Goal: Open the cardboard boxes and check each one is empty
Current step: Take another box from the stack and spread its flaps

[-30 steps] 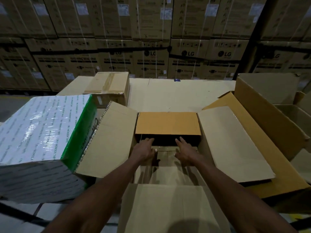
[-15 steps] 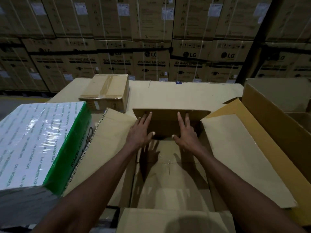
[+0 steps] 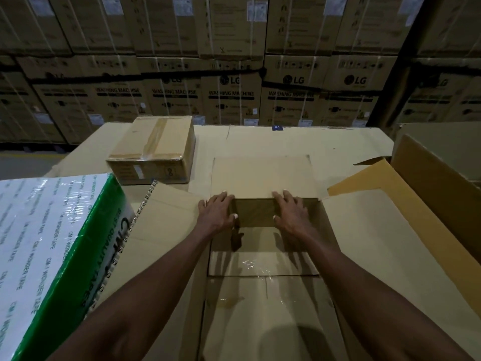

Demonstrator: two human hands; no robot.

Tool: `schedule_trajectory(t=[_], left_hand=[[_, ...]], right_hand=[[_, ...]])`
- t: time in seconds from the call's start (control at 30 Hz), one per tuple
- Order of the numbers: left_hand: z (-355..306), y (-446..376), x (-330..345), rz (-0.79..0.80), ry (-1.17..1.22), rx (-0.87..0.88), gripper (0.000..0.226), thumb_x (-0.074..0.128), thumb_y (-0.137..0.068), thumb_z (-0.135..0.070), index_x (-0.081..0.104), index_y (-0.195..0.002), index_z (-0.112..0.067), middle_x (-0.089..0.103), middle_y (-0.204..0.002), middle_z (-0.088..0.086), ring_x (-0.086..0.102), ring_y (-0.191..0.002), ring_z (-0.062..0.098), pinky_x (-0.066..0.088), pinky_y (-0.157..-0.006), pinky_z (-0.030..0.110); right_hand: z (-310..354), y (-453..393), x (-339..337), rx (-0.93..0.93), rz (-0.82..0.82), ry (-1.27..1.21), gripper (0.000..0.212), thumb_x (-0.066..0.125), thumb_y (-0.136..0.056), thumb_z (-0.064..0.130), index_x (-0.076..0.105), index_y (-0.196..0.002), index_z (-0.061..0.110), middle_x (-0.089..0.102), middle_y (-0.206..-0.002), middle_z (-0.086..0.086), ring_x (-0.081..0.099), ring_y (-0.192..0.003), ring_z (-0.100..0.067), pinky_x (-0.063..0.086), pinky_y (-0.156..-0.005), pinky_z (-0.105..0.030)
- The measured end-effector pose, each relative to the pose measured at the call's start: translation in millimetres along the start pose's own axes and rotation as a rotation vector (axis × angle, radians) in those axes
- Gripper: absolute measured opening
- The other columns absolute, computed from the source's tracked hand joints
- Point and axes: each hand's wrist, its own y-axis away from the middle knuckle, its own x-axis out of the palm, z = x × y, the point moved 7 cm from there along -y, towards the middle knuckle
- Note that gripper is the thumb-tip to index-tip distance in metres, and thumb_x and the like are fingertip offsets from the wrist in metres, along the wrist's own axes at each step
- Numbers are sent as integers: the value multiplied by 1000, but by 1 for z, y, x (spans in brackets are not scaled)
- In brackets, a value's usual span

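Left hand (image 3: 217, 213) and right hand (image 3: 292, 212), frame centre, both on the far top edge of the open box (image 3: 263, 256): fingers laid over the fold onto the far flap (image 3: 263, 175), thumbs hooked down the inner wall, so each grips the rim. Far flap folded out flat, away from the person. Box sits centre to lower centre, side flaps spread left and right; inside shows a bare taped bottom, looks empty. Likely light, stiff corrugated board that creases at the folds; best held at rim or flap edges. Sealed small box (image 3: 153, 149) upper left of centre, unopened. Wrapped white-green carton (image 3: 52, 243) at left. Another open box (image 3: 416, 194) at right. Stacked cartons (image 3: 234, 74) across the top.
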Motion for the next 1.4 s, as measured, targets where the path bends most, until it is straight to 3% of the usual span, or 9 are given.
schedule_trajectory(t=[0.2,0.43,0.63,0.8,0.97,1.1,1.2,1.3,1.4], left_hand=[[-4,-5,-2,0,-2,-23,60,61,-95,-44,41,-148,-26,42,-156,2,35,-145,27,20,-114,55],[3,29,-5,43,35,-61,68,59,-96,-50,36,-156,-26,24,-167,8,26,-151,30,19,-119,54],[3,124,-14,-31,71,-113,50,57,-97,-52,57,-141,-26,45,-154,3,43,-139,26,27,-114,48],[-7,214,-12,-85,140,-154,44,60,-96,-50,63,-135,-28,51,-148,2,50,-134,25,31,-111,47],[-19,287,-10,-108,243,-167,41,61,-96,-51,66,-129,-28,58,-137,1,57,-124,24,41,-106,48],[-17,331,-11,-201,357,-228,41,64,-93,-47,73,-121,-18,65,-118,9,64,-109,30,51,-92,42],[-10,358,-7,-235,382,-273,37,66,-97,-39,71,-125,-15,67,-117,10,66,-105,28,50,-85,35],[-4,379,0,-233,390,-281,39,66,-98,-36,69,-131,-15,66,-126,11,67,-105,26,49,-85,34],[1,393,3,-243,382,-265,40,68,-96,-35,66,-133,-18,59,-139,10,68,-107,26,53,-88,38]], right_hand=[[4,2,-7,-36,-38,84,69,59,-96,31,31,-158,27,32,-161,-6,30,-143,-33,33,-115,-51],[-16,34,-10,17,-38,-91,70,60,-96,35,31,-159,26,26,-166,-5,35,-143,-37,36,-112,-56],[-52,119,-15,56,-103,-318,60,65,-96,30,46,-152,24,44,-157,-3,45,-141,-25,40,-111,-38],[-74,207,-20,116,-161,-362,48,67,-95,30,59,-141,23,56,-147,-4,48,-134,-32,44,-108,-41],[-83,285,-30,113,-220,-371,43,65,-95,27,62,-138,22,62,-139,-2,57,-125,-24,48,-101,-35],[-92,336,-37,172,-254,-403,39,64,-97,26,64,-135,22,68,-124,-2,60,-100,-15,48,-83,-27],[-104,367,-35,205,-248,-392,36,61,-98,30,65,-134,25,70,-117,1,62,-91,-12,51,-75,-26],[-114,387,-27,174,-231,-431,39,62,-99,30,63,-138,23,68,-121,1,65,-100,-14,56,-83,-30],[-117,398,-24,151,-240,-499,46,64,-99,24,57,-144,20,61,-138,-2,58,-121,-18,51,-100,-34]])
